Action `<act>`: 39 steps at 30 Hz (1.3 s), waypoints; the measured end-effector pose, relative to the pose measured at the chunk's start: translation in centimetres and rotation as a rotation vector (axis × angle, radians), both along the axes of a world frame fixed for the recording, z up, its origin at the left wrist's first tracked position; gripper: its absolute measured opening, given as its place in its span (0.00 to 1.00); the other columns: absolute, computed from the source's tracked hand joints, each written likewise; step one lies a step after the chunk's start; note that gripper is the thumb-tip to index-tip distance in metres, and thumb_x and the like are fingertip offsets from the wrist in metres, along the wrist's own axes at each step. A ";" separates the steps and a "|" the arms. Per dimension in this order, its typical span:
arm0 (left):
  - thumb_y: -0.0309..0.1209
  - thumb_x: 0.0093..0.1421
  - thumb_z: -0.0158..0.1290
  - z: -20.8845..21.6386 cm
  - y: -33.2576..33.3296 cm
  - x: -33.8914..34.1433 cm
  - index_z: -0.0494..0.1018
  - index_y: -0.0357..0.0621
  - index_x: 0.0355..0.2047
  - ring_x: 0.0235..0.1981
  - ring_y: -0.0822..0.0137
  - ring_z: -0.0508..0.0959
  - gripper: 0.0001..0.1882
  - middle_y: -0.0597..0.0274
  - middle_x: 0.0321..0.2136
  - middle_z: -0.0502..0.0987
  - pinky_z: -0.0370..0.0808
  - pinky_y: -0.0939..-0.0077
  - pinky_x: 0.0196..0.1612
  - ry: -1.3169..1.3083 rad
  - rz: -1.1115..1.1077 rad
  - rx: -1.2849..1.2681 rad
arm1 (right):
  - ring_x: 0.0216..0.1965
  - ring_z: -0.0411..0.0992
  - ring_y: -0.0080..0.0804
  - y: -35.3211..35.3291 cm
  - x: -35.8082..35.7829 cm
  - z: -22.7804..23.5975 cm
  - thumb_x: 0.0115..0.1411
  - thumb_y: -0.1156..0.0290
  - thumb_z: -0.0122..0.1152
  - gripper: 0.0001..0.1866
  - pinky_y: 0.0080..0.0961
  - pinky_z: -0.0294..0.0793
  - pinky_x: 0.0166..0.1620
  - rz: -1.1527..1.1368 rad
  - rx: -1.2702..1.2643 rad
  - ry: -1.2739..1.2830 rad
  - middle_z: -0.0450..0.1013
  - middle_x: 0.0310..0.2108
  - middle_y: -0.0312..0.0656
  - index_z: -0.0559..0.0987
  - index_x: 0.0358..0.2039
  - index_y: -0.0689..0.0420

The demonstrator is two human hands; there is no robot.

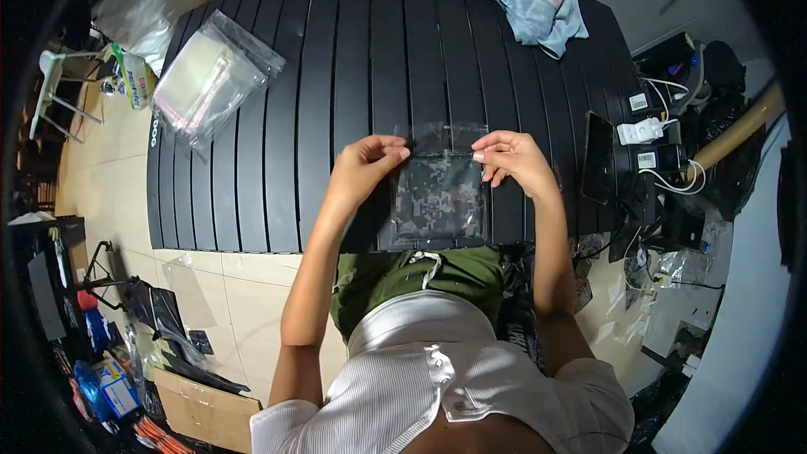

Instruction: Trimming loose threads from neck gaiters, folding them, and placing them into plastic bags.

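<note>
A clear plastic bag lies near the front edge of the black slatted table. Inside it is a folded piece of camouflage cloth in grey-green pixel pattern. At the bag's upper left corner, my left hand pinches the plastic between thumb and fingers. My right hand grips the opposite upper corner the same way, its lower fingers curled. Above both hands the bag's flap spreads flat on the slats.
Several clear plastic bags lie stacked on the table's left. A light blue tie-dye cloth rests at the far right. Along the right edge are a dark phone, white chargers and cables. A cardboard box stands on the floor lower left.
</note>
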State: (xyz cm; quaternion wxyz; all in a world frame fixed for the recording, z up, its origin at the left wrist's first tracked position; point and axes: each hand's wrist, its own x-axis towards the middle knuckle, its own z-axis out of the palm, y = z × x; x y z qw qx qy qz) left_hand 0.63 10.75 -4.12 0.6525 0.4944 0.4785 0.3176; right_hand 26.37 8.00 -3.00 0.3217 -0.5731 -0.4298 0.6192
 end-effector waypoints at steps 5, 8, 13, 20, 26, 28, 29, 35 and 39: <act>0.31 0.55 0.53 0.3 1.2 -0.1 0.76 0.38 0.30 0.24 0.81 0.69 0.09 0.70 0.24 0.75 0.67 0.86 0.29 0.157 0.053 0.083 | 0.19 0.73 0.25 0.5 -0.6 -0.2 0.51 0.74 0.60 0.10 0.15 0.72 0.20 -0.124 -0.036 0.004 0.73 0.24 0.41 0.75 0.32 0.67; 0.31 0.56 0.52 0.6 1.9 0.2 0.76 0.38 0.31 0.22 0.78 0.71 0.09 0.67 0.23 0.75 0.68 0.84 0.24 0.224 0.032 0.004 | 0.20 0.74 0.27 0.9 -0.6 -0.6 0.51 0.74 0.60 0.10 0.15 0.73 0.21 -0.186 -0.049 0.050 0.74 0.25 0.43 0.76 0.31 0.67; 0.30 0.57 0.50 0.1 2.5 0.4 0.75 0.37 0.32 0.24 0.75 0.75 0.09 0.65 0.25 0.76 0.72 0.83 0.27 0.127 0.081 -0.093 | 0.25 0.76 0.33 1.6 -0.3 -1.3 0.52 0.74 0.59 0.10 0.18 0.76 0.26 -0.258 -0.044 0.138 0.74 0.28 0.47 0.76 0.32 0.67; 0.29 0.58 0.48 0.0 2.4 0.0 0.73 0.35 0.33 0.30 0.71 0.77 0.09 0.62 0.27 0.76 0.75 0.80 0.33 0.066 0.154 -0.130 | 0.28 0.76 0.35 1.6 -0.1 -1.7 0.51 0.74 0.59 0.10 0.22 0.77 0.32 -0.306 -0.010 0.191 0.74 0.29 0.48 0.75 0.32 0.67; 0.28 0.58 0.48 0.1 2.1 0.3 0.73 0.33 0.33 0.31 0.70 0.77 0.09 0.61 0.29 0.76 0.76 0.78 0.36 0.085 0.178 -0.104 | 0.29 0.76 0.35 1.6 -0.7 -1.6 0.51 0.76 0.58 0.10 0.22 0.77 0.32 -0.359 0.061 0.175 0.74 0.29 0.48 0.75 0.33 0.68; 0.27 0.57 0.49 -0.1 2.2 0.4 0.73 0.33 0.33 0.31 0.70 0.77 0.09 0.61 0.28 0.76 0.76 0.78 0.36 0.082 0.184 -0.101 | 0.29 0.76 0.34 1.8 -0.8 -1.2 0.52 0.76 0.58 0.09 0.21 0.77 0.32 -0.357 0.084 0.154 0.74 0.30 0.48 0.75 0.34 0.68; 0.27 0.57 0.49 -0.1 2.2 0.4 0.73 0.34 0.33 0.31 0.70 0.78 0.08 0.61 0.28 0.76 0.76 0.78 0.36 0.079 0.189 -0.095 | 0.29 0.76 0.34 1.8 -0.8 -1.2 0.52 0.76 0.58 0.09 0.21 0.77 0.32 -0.355 0.084 0.155 0.74 0.30 0.48 0.75 0.34 0.68; 0.26 0.56 0.50 -0.4 2.4 0.7 0.73 0.33 0.33 0.31 0.69 0.78 0.08 0.61 0.29 0.76 0.76 0.80 0.36 0.063 0.199 -0.095 | 0.30 0.76 0.34 2.1 -0.3 -2.0 0.52 0.77 0.58 0.09 0.20 0.77 0.33 -0.354 0.074 0.176 0.74 0.30 0.48 0.75 0.34 0.67; 0.26 0.56 0.50 -1.3 2.5 0.3 0.73 0.33 0.33 0.32 0.69 0.78 0.08 0.60 0.29 0.76 0.75 0.80 0.37 0.024 0.202 -0.078 | 0.31 0.75 0.33 2.2 0.0 -2.1 0.52 0.78 0.58 0.09 0.20 0.77 0.35 -0.324 0.071 0.187 0.74 0.30 0.49 0.75 0.33 0.67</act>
